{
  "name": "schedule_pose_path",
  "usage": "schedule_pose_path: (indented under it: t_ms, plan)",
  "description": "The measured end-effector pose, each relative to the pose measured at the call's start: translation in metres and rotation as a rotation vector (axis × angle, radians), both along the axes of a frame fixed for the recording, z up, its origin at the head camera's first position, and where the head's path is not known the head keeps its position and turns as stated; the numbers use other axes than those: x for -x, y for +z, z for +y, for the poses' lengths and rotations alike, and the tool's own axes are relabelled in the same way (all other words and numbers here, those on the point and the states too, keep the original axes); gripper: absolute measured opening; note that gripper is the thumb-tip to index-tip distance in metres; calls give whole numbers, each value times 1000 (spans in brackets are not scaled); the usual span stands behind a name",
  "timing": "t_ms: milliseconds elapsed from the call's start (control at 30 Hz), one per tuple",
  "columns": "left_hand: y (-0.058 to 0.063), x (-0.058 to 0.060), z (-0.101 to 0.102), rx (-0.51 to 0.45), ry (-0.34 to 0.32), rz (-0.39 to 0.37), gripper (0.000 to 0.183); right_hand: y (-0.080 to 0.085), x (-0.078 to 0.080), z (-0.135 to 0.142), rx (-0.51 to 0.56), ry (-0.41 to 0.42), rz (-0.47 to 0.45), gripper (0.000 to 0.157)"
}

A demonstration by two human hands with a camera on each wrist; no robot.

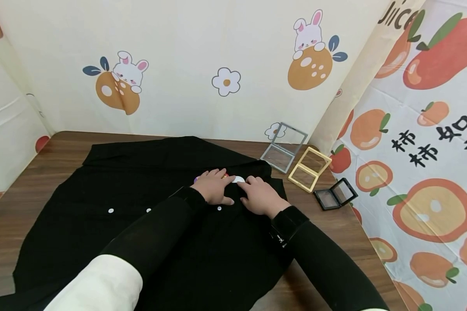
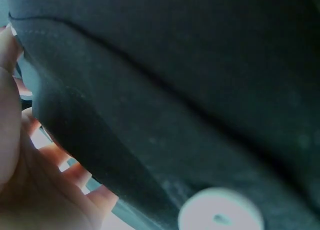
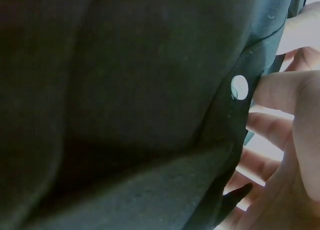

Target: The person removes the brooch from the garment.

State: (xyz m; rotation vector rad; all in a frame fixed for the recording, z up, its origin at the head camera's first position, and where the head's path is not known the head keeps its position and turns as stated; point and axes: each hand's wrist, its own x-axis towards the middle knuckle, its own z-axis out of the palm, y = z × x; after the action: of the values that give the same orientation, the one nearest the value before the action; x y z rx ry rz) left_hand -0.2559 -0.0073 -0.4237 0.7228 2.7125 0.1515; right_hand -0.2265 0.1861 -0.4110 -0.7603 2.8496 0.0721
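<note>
A black shirt (image 1: 155, 164) with a row of small white buttons (image 1: 110, 211) lies spread over the wooden table in the head view. My left hand (image 1: 214, 186) rests on its upper part, fingers extended and thumb pointing right. Just right of it, my right hand (image 1: 262, 196) touches the cloth with its fingers. Between and under the hands shows a white patch (image 1: 238, 179) with bits of red and purple, mostly hidden, so its kind is unclear. One white button (image 2: 220, 212) is close in the left wrist view; another button (image 3: 240, 87) sits beside the right fingers.
Right of the shirt stand three small hinged frames with clear panels: a grey frame (image 1: 284, 147), a yellow frame (image 1: 309, 169) and a black frame (image 1: 336, 194). Brown wooden tabletop (image 1: 70, 147) shows around the shirt. Printed cloth (image 1: 179, 34) hangs behind and at the right.
</note>
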Motion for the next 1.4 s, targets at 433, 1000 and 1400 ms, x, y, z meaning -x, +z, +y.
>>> schedule_pose_path:
  t_ms: [433, 1000, 1400]
  plan:
    - [-2, 1, 0, -18, 12, -10, 86, -4, 0, 1, 16, -8, 13, 52]
    - [1, -1, 0, -30, 20, -24, 85, -7, 2, 0, 25, -40, -3, 52]
    - [0, 1, 0, -21, 17, -34, 85, -7, 4, 3, 25, -30, -17, 54]
